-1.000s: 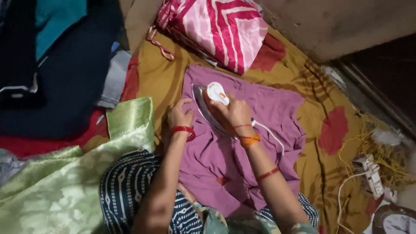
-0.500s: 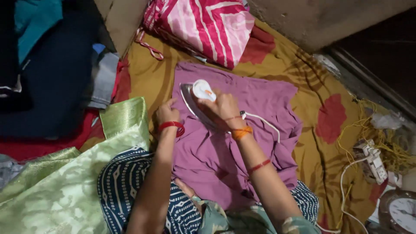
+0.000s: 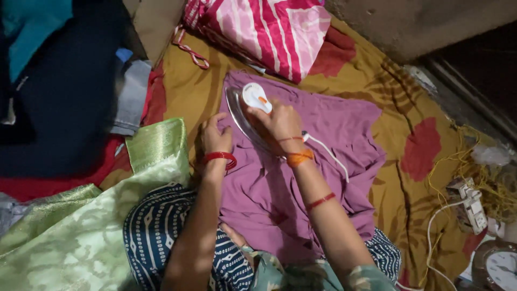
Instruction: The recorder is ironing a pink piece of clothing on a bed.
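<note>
Fingers of the right hand (image 3: 280, 121) are curled tight around the handle of an iron (image 3: 249, 110), pinching it from above so that most of the handle is hidden under the palm. Only the white back end of the iron with its small orange mark and the shiny metal edge of its base show. It rests flat on a purple cloth (image 3: 323, 161), near that cloth's upper left corner, with its white cord (image 3: 328, 153) trailing off past the wrist across the fabric. An orange band and thin red threads sit on this wrist and forearm.

Beside it, the left hand (image 3: 214, 137) lies on the same cloth just left of the iron, fingers spread and pressed down flat on the fabric, holding nothing. A red bangle (image 3: 219, 158) circles its wrist.

The purple cloth is laid out, rumpled at its lower part, on a mustard sheet with big red flowers (image 3: 425, 151) that covers the floor. At the top lies a pink and white striped bundle (image 3: 269, 32), touching the sheet. To the left lies shiny green fabric (image 3: 75, 237), with dark blue cloth (image 3: 70, 97) farther up. At the right edge are a white power strip (image 3: 471, 207), tangled yellow wire (image 3: 484, 172) and part of a clock face (image 3: 501, 269).
</note>
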